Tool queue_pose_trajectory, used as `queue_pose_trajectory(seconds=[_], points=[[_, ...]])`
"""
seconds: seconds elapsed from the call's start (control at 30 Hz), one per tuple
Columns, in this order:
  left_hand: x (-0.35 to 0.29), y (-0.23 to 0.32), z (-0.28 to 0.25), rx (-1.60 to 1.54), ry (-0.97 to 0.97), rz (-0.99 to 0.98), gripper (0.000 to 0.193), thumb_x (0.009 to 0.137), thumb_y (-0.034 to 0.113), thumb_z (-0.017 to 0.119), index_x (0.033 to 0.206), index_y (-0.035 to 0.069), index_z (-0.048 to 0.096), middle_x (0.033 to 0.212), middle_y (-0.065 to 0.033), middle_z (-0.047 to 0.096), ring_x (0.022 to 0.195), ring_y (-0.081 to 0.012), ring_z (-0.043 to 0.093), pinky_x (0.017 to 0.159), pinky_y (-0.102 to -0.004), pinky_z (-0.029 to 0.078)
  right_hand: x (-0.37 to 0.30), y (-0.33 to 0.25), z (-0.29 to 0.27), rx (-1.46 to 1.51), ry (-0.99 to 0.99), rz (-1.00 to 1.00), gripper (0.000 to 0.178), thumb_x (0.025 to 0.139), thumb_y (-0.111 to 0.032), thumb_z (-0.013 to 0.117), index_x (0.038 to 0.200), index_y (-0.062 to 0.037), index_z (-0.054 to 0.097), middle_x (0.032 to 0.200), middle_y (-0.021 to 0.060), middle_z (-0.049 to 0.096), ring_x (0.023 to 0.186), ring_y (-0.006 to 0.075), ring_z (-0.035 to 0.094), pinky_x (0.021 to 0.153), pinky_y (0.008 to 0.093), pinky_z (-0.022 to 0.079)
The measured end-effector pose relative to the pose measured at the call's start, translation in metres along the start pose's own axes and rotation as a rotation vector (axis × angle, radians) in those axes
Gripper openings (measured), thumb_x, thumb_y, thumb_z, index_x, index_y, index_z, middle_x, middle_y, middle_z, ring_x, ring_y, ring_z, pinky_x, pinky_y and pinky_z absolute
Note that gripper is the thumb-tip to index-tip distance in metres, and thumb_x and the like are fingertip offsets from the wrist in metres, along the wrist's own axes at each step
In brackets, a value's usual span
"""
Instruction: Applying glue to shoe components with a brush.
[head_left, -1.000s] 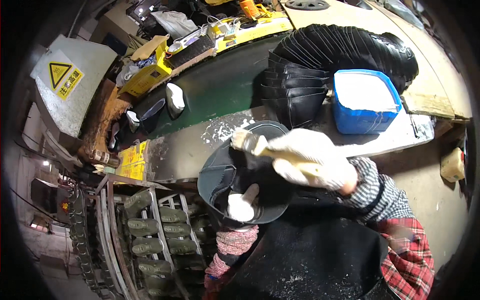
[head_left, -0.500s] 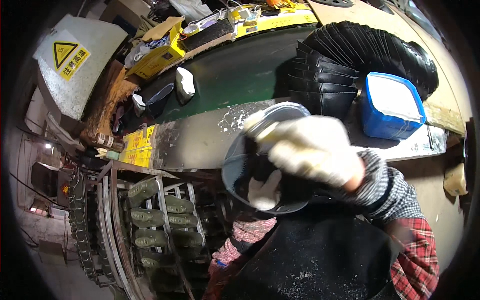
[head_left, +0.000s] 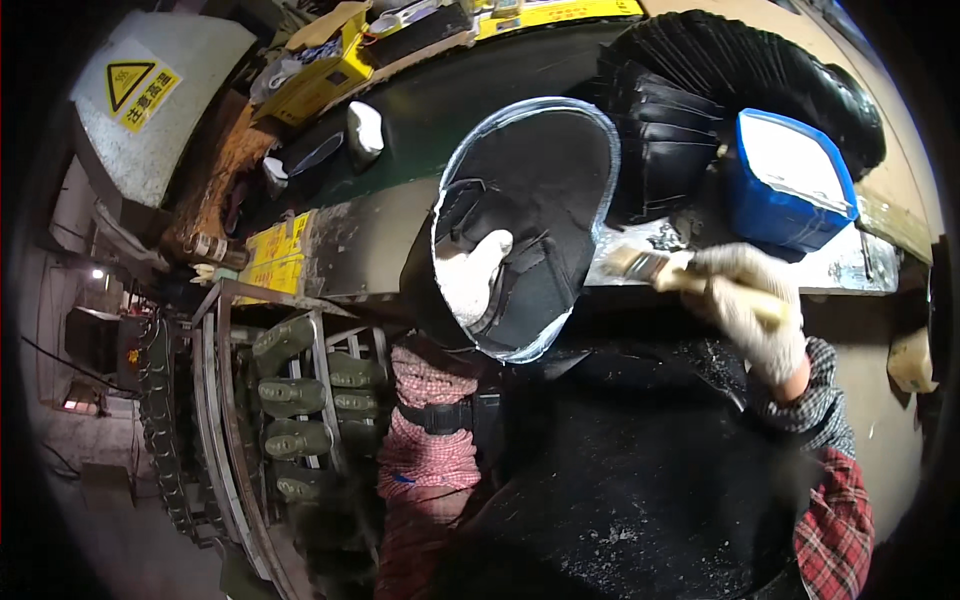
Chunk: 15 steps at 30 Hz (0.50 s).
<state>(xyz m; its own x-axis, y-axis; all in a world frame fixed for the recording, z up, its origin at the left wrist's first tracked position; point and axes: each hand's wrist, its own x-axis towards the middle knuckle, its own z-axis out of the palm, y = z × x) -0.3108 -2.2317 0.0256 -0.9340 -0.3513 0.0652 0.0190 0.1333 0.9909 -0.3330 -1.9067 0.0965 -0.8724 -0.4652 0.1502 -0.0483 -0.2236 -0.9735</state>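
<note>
Two-handed, grasping brush (head_left: pixel 657 269) in right grip (head_left: pixel 750 305), shaft (head_left: pixel 555 180) in left grip (head_left: pixel 475 283); apparently coating rim (head_left: pixel 547 337), next likely needing even strokes.

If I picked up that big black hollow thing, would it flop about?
The black hollow piece probably bends but isn't totally limp: its mouth stands open with only the left hand at it. It's likely light for its size, since its walls look thin. Its pale, shiny rim might be slippery or sticky.
</note>
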Motion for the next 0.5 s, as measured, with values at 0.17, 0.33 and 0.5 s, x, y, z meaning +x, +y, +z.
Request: queue_pose_trajectory(seconds=[0.17,0.33,0.5], points=[[-0.027,0.008,0.019,0.251,0.071,0.154,0.029,0.089,0.011,0.069,0.114,-0.003,0.063,0.104,-0.0097,0.068,0.086,-0.0202,0.064,0.075,-0.0315,0.052,0.02,0.005,-0.022,-0.54,-0.252,-0.367,0.018,0.09,-0.014,0.068,0.102,-0.0001,0.071,0.083,0.0136,0.071,0.075,0.0206,0.069,0.067,0.0301,0.054],[-0.052,0.013,0.015,-0.023,0.128,-0.011,0.032,0.092,0.012,0.065,0.12,-0.001,0.059,0.102,-0.01,0.068,0.078,-0.02,0.064,0.067,-0.0302,0.052,0.047,0.008,-0.04,-0.395,0.168,-0.44,0.029,0.097,-0.015,0.06,0.118,0.0038,0.063,0.106,0.0144,0.066,0.093,0.017,0.067,0.082,0.0272,0.055],[-0.086,0.014,0.002,-0.241,0.157,-0.254,0.035,0.095,0.013,0.061,0.126,0.0,0.054,0.101,-0.0104,0.068,0.069,-0.0198,0.064,0.058,-0.0288,0.051,0.024,0.036,-0.031,-0.444,-0.395,-0.647,0.031,0.088,-0.013,0.07,0.116,0.0006,0.066,0.087,0.0107,0.068,0.064,0.023,0.062,0.058,0.031,0.05]])
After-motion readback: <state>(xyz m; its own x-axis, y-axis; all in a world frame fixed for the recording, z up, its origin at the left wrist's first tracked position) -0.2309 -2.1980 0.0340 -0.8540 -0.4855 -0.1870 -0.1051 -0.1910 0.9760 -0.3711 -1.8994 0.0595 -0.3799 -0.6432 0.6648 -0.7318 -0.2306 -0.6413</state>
